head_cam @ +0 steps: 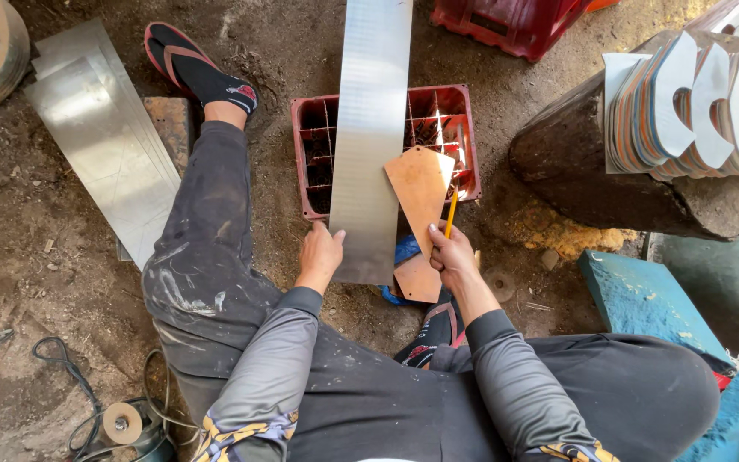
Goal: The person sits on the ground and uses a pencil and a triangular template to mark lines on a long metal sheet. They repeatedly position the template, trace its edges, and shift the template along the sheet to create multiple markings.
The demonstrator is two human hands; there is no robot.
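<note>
Two hands: both at the near end of a long metal strip [371, 145], seen from above.
Left hand [320, 254]: at the strip's 7 o'clock corner, fingers curled against its left edge, thumb up on the corner; it grips the sheet.
Right hand [450, 252]: at the strip's 4 o'clock side, fingers closed on a yellow pencil [452, 212] that points toward 12 o'clock, and pressing on a brown template [421, 201].
Metal strip: runs from 12 o'clock down to the hands, lying across a red crate [305, 154] on the dirt floor [36, 257].
Brown template: flat, tapered, overlapping the strip's right edge; its lower end shows below the right hand.
Metal sheets [104, 137]: stacked on the floor at 10 o'clock, well apart from the hands.
Log [592, 184]: at 2 o'clock, carrying a row of cut curved pieces [694, 107] stood on edge.
Sandalled foot [203, 73]: at 11 o'clock, beside the crate.
Second red crate [506, 21]: at 1 o'clock, beyond the first.
</note>
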